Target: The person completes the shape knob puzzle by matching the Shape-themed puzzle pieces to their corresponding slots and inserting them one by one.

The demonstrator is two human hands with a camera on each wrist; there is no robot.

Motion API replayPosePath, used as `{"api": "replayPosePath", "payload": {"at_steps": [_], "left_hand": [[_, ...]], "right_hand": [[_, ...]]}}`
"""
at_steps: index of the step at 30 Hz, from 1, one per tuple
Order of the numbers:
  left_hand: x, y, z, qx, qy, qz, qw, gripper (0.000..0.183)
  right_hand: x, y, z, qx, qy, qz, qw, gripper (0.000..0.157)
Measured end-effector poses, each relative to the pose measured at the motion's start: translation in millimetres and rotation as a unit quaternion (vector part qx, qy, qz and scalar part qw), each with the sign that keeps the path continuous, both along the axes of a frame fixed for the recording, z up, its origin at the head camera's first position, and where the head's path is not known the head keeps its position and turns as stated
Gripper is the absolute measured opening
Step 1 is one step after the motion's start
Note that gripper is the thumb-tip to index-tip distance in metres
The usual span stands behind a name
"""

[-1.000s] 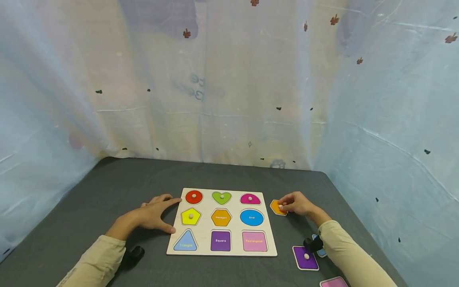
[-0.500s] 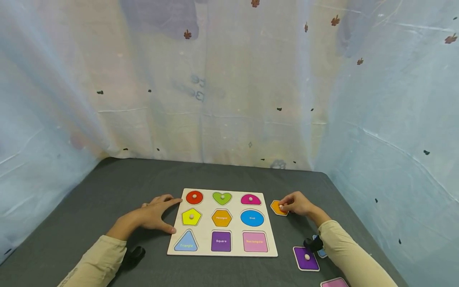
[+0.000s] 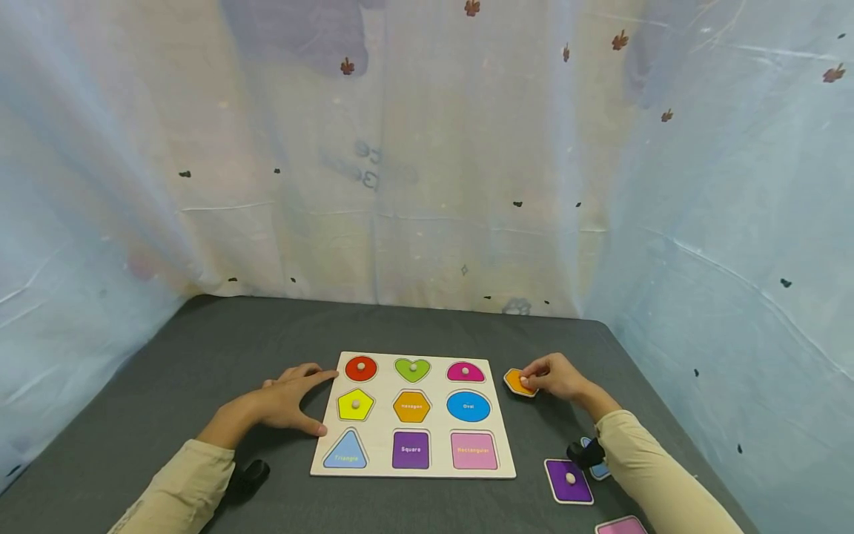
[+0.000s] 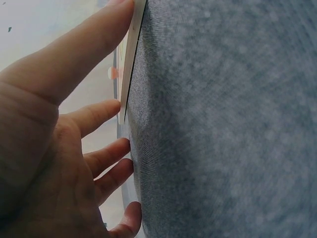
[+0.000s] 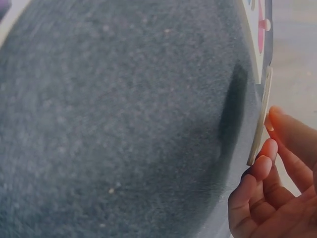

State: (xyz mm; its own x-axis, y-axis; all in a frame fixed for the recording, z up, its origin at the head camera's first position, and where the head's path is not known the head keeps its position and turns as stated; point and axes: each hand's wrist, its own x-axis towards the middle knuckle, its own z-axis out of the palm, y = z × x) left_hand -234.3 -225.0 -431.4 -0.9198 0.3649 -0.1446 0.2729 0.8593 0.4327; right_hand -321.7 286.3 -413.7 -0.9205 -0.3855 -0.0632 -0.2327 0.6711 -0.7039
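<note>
A wooden shape puzzle board (image 3: 380, 441) lies flat on the grey table. My left hand (image 3: 287, 400) rests at its left edge, thumb and index finger spread and touching the rim; the left wrist view shows the thumb (image 4: 74, 54) against the board's side. To the right of the board, my right hand (image 3: 557, 378) pinches the knob of an orange hexagon piece (image 3: 515, 381). In the right wrist view that hexagon piece (image 5: 260, 119) is edge-on, off the cloth, with a shadow beneath. Red circle, green heart, magenta semicircle and yellow pentagon pieces sit in the board.
A purple square piece (image 3: 565, 486) lies by my right forearm, with a blue piece (image 3: 599, 469) partly hidden under the wrist strap. A pink piece (image 3: 620, 526) is cut off at the bottom edge. Curtains (image 3: 427, 148) hang behind the table.
The orange hexagon piece has risen slightly off the table and tilted in my right hand. My left hand has stayed at the board's edge.
</note>
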Motion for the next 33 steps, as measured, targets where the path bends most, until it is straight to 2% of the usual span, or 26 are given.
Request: {"api": "replayPosePath", "payload": {"at_steps": [12, 20, 33], "left_hand": [[-0.3, 0, -1.6, 0.002, 0.000, 0.001, 1.0000, 0.105], [0.6, 0, -0.5, 0.004, 0.002, -0.001, 1.0000, 0.104], [-0.2, 0, -1.2, 0.002, -0.002, 0.001, 1.0000, 0.104]], "right_hand": [[5.1, -7, 10.0, -0.008, 0.023, 0.016, 1.000, 0.020], [8.0, -15, 16.2, -0.020, 0.036, 0.040, 0.998, 0.021], [9.9, -26, 15.9, -0.016, 0.043, 0.052, 0.998, 0.019]]}}
